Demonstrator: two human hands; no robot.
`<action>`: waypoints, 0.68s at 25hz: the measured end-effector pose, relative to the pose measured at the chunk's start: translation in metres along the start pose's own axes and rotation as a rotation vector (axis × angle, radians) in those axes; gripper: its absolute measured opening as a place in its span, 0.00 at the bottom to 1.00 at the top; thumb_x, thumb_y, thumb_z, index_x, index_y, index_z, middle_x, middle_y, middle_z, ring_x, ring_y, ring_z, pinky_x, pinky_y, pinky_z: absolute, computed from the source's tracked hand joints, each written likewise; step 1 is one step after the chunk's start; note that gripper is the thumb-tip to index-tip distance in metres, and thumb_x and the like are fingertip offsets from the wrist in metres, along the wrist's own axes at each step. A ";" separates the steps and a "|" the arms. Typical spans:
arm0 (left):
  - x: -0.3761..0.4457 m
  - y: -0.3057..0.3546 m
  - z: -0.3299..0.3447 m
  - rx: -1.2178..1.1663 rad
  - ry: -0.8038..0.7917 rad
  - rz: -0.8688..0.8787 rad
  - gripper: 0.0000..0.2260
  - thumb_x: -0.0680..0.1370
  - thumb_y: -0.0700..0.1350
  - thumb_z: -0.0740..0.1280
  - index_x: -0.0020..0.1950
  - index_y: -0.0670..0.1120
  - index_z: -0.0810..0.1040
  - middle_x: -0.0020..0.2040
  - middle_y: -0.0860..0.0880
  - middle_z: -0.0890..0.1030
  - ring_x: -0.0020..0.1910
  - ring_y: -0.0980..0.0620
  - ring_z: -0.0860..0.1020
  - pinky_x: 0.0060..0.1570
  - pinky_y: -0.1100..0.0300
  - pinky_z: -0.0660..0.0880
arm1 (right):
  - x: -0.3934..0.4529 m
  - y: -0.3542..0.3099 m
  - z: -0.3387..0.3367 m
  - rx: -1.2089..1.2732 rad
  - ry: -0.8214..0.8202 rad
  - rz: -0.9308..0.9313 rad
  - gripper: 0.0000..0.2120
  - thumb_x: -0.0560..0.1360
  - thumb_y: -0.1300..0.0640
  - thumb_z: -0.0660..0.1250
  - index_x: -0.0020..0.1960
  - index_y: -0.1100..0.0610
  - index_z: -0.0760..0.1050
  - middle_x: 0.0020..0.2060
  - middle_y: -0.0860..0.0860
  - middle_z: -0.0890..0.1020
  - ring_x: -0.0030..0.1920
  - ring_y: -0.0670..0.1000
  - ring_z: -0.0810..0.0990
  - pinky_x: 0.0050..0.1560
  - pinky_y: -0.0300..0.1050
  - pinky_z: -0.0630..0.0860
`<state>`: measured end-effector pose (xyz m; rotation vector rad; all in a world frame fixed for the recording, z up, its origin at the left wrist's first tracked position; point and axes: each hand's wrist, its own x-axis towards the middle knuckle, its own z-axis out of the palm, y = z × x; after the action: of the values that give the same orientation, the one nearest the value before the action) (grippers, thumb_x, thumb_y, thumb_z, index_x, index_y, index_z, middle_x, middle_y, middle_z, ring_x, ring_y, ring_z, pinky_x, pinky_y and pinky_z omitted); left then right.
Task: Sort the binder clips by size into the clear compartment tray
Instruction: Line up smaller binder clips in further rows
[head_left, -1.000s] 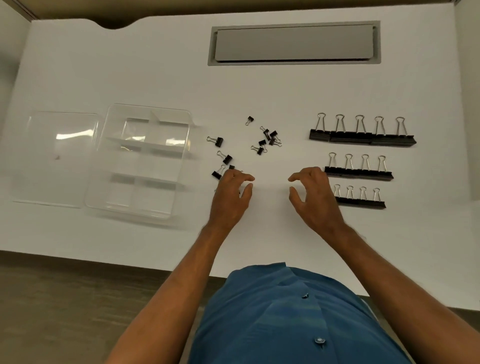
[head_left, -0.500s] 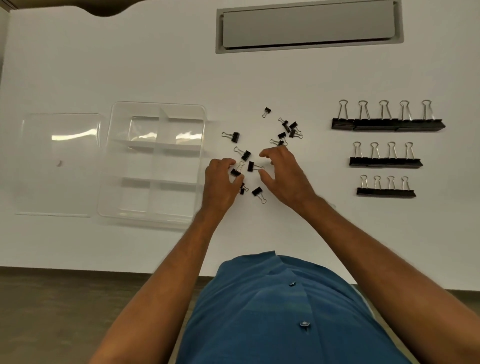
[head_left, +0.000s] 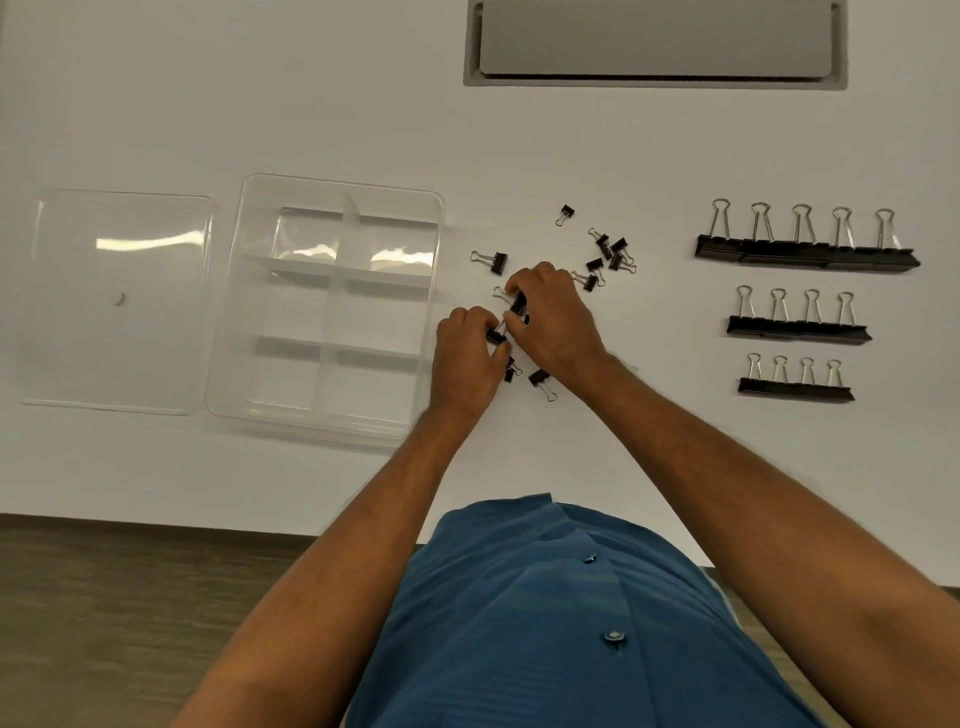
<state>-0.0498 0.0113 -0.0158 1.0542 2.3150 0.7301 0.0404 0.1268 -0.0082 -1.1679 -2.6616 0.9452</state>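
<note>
Several small black binder clips (head_left: 602, 254) lie scattered on the white table right of the clear compartment tray (head_left: 332, 187). My left hand (head_left: 465, 358) pinches one small clip (head_left: 496, 335) at its fingertips. My right hand (head_left: 556, 317) pinches another small clip (head_left: 517, 302) just beyond it. The two hands touch over the loose clips. At the right stand three rows of bigger clips: the large row (head_left: 805, 254), the medium row (head_left: 797, 327), the smaller row (head_left: 795, 387). All tray compartments look empty.
The clear tray lid (head_left: 119, 301) lies flat left of the tray. A grey cable hatch (head_left: 654, 41) is set into the table at the back. The table's front edge (head_left: 156, 519) runs below my forearms.
My right hand has swung left from the small-clip row to the scattered clips. Both hands have closed their fingers on small clips. The camera has tipped forward.
</note>
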 end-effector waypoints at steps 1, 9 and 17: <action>0.000 -0.001 0.000 -0.004 -0.002 0.002 0.11 0.77 0.45 0.72 0.57 0.46 0.77 0.53 0.49 0.77 0.54 0.53 0.70 0.51 0.63 0.70 | 0.002 0.001 0.000 0.000 -0.009 0.000 0.13 0.77 0.55 0.69 0.61 0.55 0.74 0.56 0.51 0.75 0.57 0.52 0.71 0.46 0.53 0.78; -0.001 0.008 -0.009 -0.126 0.013 -0.077 0.14 0.78 0.44 0.71 0.62 0.44 0.78 0.55 0.49 0.74 0.53 0.54 0.75 0.54 0.66 0.74 | -0.005 0.019 -0.029 0.359 0.066 0.237 0.11 0.76 0.54 0.72 0.57 0.52 0.79 0.51 0.49 0.77 0.44 0.42 0.77 0.45 0.27 0.72; -0.042 0.055 0.010 -0.177 -0.043 -0.005 0.13 0.76 0.53 0.73 0.57 0.48 0.80 0.48 0.53 0.79 0.43 0.56 0.76 0.45 0.63 0.77 | -0.126 0.067 -0.076 0.493 0.233 0.466 0.12 0.76 0.53 0.74 0.58 0.52 0.81 0.54 0.49 0.81 0.48 0.39 0.79 0.45 0.24 0.73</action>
<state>0.0096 0.0114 0.0210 0.9745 2.1705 0.8839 0.1960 0.1129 0.0351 -1.6584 -1.8517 1.3292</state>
